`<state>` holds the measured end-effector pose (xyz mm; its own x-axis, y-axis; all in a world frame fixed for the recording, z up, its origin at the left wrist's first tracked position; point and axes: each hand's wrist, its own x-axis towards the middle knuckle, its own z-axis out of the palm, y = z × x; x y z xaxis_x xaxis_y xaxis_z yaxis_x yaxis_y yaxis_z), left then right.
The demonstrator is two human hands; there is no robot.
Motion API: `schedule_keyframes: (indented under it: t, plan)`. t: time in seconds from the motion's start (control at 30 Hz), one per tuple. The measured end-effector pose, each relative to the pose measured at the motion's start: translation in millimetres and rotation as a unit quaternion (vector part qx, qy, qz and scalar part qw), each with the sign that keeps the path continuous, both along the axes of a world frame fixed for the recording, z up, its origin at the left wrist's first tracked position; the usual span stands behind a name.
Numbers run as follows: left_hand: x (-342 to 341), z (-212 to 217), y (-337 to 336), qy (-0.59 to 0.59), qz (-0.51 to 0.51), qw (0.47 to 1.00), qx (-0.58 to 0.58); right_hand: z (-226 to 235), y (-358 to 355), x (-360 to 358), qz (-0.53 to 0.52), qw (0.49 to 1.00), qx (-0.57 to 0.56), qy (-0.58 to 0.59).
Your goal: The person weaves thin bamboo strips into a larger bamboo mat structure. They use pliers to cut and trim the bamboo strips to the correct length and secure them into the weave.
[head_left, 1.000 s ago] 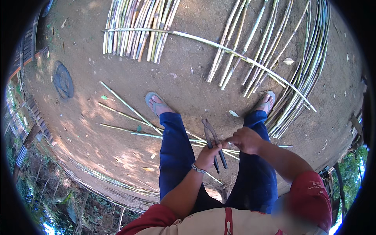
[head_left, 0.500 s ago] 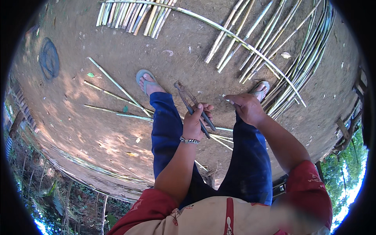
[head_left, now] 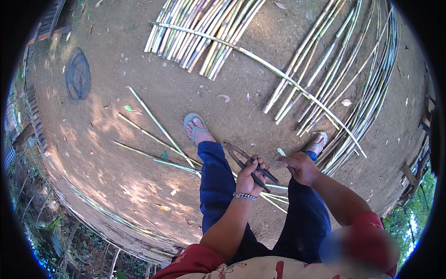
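My left hand is wrapped round the dark handles of a pair of metal pincers, whose worn brownish head points away from me to the upper left. My right hand is closed, with thumb and forefinger together, just right of the pincers and apart from them. Whatever it may hold is too small or hidden to make out. A small pale scrap shows by its fingertips; I cannot tell whether it touches them. One long bamboo pole lies across rows of cut poles beyond my feet.
More thin poles are bundled at the right, close to my right sandal. Several loose sticks lie on the dirt at the left, some running behind my legs. A dark round net-like thing rests at the far left.
The view has tilted forward, so ground, feet and poles sit lower and more of the pole row shows. My left hand keeps its hold on the pincers; my right hand stays closed, nearer to them.
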<state>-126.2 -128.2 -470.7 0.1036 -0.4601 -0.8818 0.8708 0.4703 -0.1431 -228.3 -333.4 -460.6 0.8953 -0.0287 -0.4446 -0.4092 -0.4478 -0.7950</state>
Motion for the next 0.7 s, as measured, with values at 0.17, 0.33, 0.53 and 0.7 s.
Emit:
schedule_keyframes:
  t: [0.17,0.33,0.53,0.7]
  plan:
    - [-17,-19,9,0.014,-0.020,0.999,0.036,-1,7,19,-0.006,0.999,-0.044,-0.002]
    - [-28,-20,6,0.010,-0.098,0.993,0.062,1,18,40,0.019,0.999,-0.031,-0.036]
    - [-28,-23,12,0.031,-0.112,0.993,0.024,-3,9,28,0.025,0.998,-0.026,-0.050]
    - [-46,-29,9,0.001,-0.203,0.978,0.053,1,6,21,0.021,0.996,-0.066,-0.061]
